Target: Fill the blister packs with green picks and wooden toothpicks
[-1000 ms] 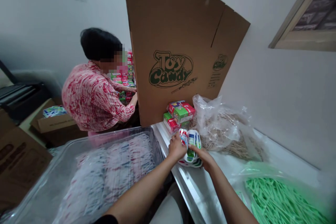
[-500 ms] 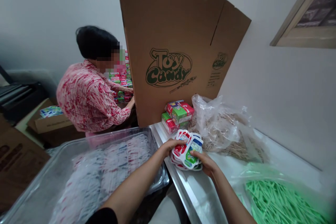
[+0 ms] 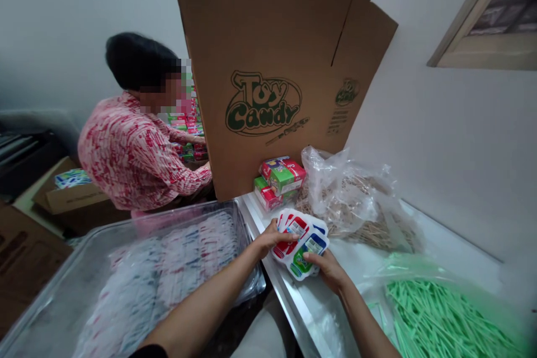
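Both my hands hold a fanned stack of small white candy packs printed in red, green and blue, just above the edge of a white table. My left hand grips the stack's left side with closed fingers. My right hand pinches its lower right corner. A clear plastic tub of similar packs sits to the left, below my left arm.
A tall "Toy Candy" carton stands behind the table. Red and green boxes, a clear bag of brown sticks and a bag of green sticks lie on the table. A person in a red patterned shirt works at left.
The packs went from a tight upright stack to a spread fan, tipped flatter and drawn slightly toward me. The camera view shifted a little to the right.
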`<act>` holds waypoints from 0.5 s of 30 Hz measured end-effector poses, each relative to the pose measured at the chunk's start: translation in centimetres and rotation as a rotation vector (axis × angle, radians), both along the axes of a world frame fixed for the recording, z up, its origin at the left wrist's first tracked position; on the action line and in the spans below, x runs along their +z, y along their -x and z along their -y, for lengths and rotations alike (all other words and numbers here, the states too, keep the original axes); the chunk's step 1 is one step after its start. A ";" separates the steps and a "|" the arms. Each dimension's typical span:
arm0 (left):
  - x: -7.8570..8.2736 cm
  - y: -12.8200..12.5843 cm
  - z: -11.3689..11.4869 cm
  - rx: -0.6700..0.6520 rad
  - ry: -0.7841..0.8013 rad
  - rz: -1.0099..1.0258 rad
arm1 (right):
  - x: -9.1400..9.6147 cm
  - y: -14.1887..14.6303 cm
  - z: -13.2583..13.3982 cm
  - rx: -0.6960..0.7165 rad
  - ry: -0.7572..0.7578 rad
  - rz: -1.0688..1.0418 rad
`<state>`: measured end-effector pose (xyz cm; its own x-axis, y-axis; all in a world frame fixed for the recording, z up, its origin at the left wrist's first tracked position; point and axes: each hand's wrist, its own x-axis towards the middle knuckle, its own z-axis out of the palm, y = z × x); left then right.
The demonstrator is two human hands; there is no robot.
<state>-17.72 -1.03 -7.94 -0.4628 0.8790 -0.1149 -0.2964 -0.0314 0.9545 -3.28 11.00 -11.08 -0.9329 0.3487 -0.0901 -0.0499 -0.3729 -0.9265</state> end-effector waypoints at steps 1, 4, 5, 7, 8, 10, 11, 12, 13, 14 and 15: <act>0.0 0.0 0.2 -0.024 -0.008 -0.006 | -0.1 -0.1 0.0 0.012 -0.025 -0.012; 0.0 0.2 1.3 -0.085 -0.024 -0.037 | -0.3 -0.4 -0.3 0.020 -0.166 -0.070; -0.1 0.3 1.7 -0.096 -0.041 -0.072 | -0.3 -0.5 -0.5 0.011 -0.246 -0.091; -0.5 0.6 2.5 -0.108 -0.086 -0.202 | -0.4 -0.9 -0.7 -0.018 -0.433 -0.116; -0.7 0.7 2.8 -0.118 -0.105 -0.284 | -0.5 -1.2 -0.8 -0.030 -0.522 -0.119; -1.4 0.9 3.3 -0.164 -0.120 -0.416 | -0.7 -1.6 -0.9 -0.040 -0.654 -0.110; -1.7 0.9 3.4 -0.194 -0.125 -0.452 | -0.9 -1.8 -0.9 -0.035 -0.693 -0.104; -2.0 0.8 3.4 -0.217 -0.132 -0.472 | -1.0 -1.9 -1.0 -0.025 -0.717 -0.098; -2.3 0.8 3.4 -0.225 -0.138 -0.480 | -1.2 -2.0 -1.0 -0.016 -0.733 -0.096; -2.5 0.8 3.3 -0.222 -0.145 -0.484 | -1.3 -2.1 -1.1 -0.011 -0.742 -0.095; -2.6 0.8 3.2 -0.217 -0.150 -0.487 | -1.5 -2.1 -1.2 -0.012 -0.746 -0.095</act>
